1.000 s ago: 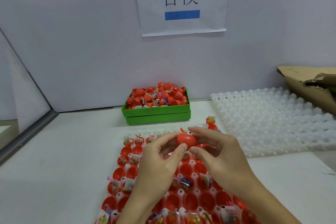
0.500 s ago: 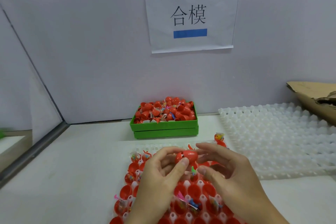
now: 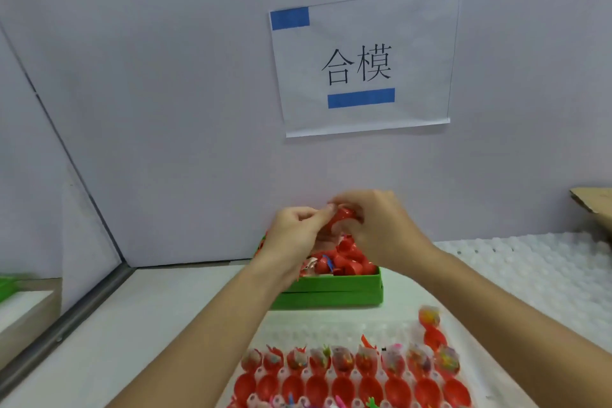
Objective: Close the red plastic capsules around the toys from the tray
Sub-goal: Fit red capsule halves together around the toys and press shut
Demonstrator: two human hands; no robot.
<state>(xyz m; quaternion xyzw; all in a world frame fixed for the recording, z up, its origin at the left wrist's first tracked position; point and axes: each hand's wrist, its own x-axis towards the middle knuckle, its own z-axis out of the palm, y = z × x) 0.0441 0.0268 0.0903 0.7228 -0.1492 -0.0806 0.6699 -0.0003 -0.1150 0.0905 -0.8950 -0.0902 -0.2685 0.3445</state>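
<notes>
Both hands, the left hand and the right hand, are pinching one red capsule in a tight grip above the green box, likely so it can drop in with the others.

A pale lilac wall is seen ahead, with a paper sign taped at one o'clock. A white table lies below.
</notes>
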